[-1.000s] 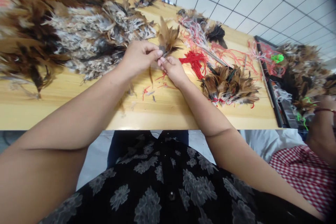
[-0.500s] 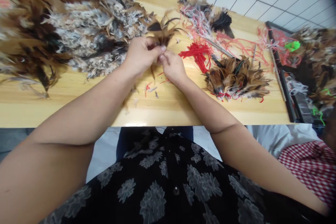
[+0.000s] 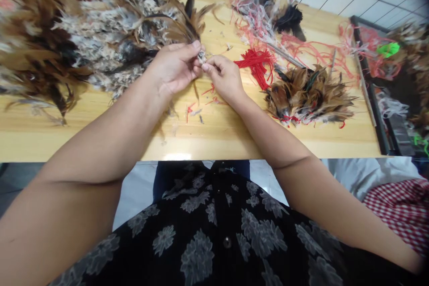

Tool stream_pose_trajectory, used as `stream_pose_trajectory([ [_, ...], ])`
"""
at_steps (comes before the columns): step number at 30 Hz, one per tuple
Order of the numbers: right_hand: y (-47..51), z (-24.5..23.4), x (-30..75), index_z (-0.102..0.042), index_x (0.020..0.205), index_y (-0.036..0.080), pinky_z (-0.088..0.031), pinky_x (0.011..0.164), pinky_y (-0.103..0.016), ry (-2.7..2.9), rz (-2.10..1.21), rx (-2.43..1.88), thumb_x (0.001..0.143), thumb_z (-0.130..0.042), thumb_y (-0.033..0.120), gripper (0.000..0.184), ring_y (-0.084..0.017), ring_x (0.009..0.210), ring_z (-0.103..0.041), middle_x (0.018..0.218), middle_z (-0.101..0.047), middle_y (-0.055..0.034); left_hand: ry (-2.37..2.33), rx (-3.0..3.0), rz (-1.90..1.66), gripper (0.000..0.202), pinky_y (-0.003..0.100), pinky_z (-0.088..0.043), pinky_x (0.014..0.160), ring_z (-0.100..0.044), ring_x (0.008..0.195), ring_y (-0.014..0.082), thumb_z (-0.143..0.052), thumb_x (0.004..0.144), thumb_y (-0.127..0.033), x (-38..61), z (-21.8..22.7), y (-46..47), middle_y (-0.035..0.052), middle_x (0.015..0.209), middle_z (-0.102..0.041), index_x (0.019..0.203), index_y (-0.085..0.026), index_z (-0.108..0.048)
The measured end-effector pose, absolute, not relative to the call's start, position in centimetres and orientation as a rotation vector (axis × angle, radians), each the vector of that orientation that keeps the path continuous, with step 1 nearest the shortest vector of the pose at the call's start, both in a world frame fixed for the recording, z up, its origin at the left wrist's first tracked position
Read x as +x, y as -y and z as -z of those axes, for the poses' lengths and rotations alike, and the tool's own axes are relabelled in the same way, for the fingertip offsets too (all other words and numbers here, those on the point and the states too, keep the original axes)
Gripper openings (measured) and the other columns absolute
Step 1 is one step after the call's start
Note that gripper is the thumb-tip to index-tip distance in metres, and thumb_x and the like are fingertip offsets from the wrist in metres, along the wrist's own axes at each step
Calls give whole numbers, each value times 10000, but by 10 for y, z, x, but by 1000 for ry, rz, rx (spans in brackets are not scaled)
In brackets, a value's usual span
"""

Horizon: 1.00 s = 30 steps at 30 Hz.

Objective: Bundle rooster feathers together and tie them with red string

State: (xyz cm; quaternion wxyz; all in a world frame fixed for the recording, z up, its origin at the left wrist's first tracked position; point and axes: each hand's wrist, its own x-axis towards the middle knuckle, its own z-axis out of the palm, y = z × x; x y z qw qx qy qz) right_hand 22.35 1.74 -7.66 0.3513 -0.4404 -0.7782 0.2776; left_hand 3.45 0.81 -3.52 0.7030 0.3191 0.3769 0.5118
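Between thumb and fingers, my left hand [image 3: 177, 65] grips a small bunch of brown and black feathers [image 3: 189, 24], its tips pointing up and away from me. The pale quill ends stick out toward my right hand [image 3: 224, 76], whose thumb and forefinger are pinched right at those ends. Whatever the right fingers hold there is too small to make out. Left of my hands lies a big heap of feathers [image 3: 103, 27], whitish in the middle and brown around. Red cords [image 3: 256, 65] lie in a bundle just right of my right hand.
Tied brown feather bunches [image 3: 310, 94] lie to the right. Behind them are pink and white strings [image 3: 254, 18], black feathers [image 3: 290, 22] and a thin rod [image 3: 284, 56]. A black-edged tray [image 3: 368, 85] stands at the right end. Red scraps [image 3: 190, 111] dot the wooden table [image 3: 214, 138].
The feather bunch has tipped to the left and my left hand has turned, showing more palm. My right hand has shifted slightly right, now pinching at the quill ends. The view has shifted a little.
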Motion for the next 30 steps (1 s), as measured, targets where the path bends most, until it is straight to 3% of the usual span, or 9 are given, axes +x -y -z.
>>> stream_pose_trajectory([
  [3, -17, 76, 223, -817, 1133, 182, -587, 1193, -385, 2037, -695, -1158, 1237, -633, 589, 459, -220, 1196, -757, 1137, -785, -56, -816, 678, -1136, 396, 190, -572, 655, -646, 718, 117, -854, 1135, -107, 39, 36, -8, 20, 784, -735, 763, -225, -787],
  [10, -14, 71, 224, -811, 1140, 192, -591, 1234, -398, 2032, -711, -1137, 1258, -581, 579, 466, -229, 1249, -758, 1154, -789, -55, -772, 772, -1128, 252, 233, -599, 696, -653, 804, 158, -1013, 959, -209, 36, 48, -12, 25, 879, -794, 787, -257, -835],
  [16, -9, 62, 227, -793, 1155, 192, -608, 1167, -357, 1911, -766, -1166, 1242, -613, 599, 454, -190, 1128, -753, 1056, -760, -25, -790, 839, -1159, 324, 292, -594, 731, -633, 801, 193, -980, 996, -200, 28, 43, -14, -8, 844, -806, 782, -314, -765],
  [19, -13, 63, 228, -794, 1185, 195, -621, 1074, -324, 1819, -847, -1205, 1191, -709, 628, 441, -164, 998, -720, 953, -717, 8, -868, 959, -1194, 303, 288, -527, 656, -597, 747, 188, -964, 990, -165, 31, 40, -12, 11, 810, -812, 759, -283, -807],
  [22, -20, 69, 228, -795, 1178, 184, -625, 1026, -308, 1785, -935, -1183, 1136, -802, 624, 442, -153, 968, -709, 942, -721, 17, -971, 1059, -1259, 408, 278, -464, 630, -531, 663, 169, -930, 975, -104, 41, 35, -4, 9, 678, -736, 635, -268, -773],
  [30, -27, 74, 227, -808, 1128, 201, -653, 1069, -341, 1834, -1099, -1089, 1110, -853, 579, 381, -166, 984, -743, 1021, -804, 4, -1087, 1029, -1277, 595, 247, -452, 625, -455, 607, 137, -846, 966, 132, 59, 13, 11, -34, 590, -623, 539, -243, -668],
])
